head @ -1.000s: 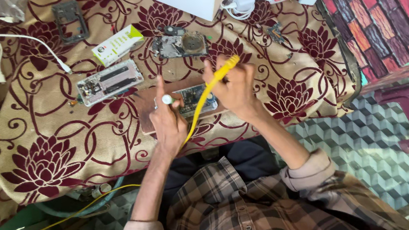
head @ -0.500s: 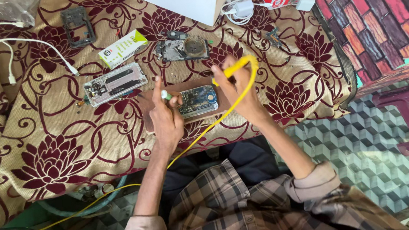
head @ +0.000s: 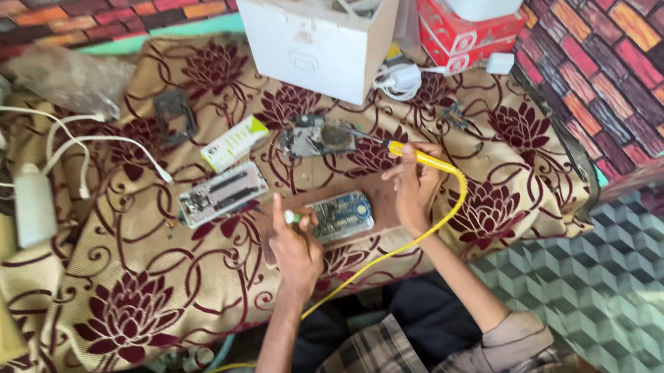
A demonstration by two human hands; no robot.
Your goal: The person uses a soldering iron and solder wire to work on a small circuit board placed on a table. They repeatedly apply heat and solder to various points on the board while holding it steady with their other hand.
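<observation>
The left hand [head: 293, 250] rests on the cloth-covered surface [head: 140, 283], its fingers [head: 277, 212] curled around a small white-tipped object [head: 292, 216] that is too small to identify; the index finger points away from the person. Just to the right of these fingers lies a blue circuit board [head: 340, 215] on a brown wooden block [head: 378, 206], its near edge touching or almost touching the left fingertips.

The right hand [head: 414, 191] sits on the far side of the board, its fingers closed around the yellow handle of a soldering iron [head: 417, 157]. The iron's thin metal tip [head: 368, 138] points up and left from the fingers, reaching toward a grey metal part [head: 316, 138] that lies beyond the board. A yellow cable [head: 432, 230] loops from the handle, past the right wrist and down toward the person's lap.

Left of the left fingers lies 1 silver ribbed component [head: 223, 193], and beyond it a small white and green packet [head: 234, 142]. Well beyond both hands stand a white box [head: 319, 43] and a red carton [head: 454, 28]. Far to the left, a white cable [head: 104, 142] runs across the surface.
</observation>
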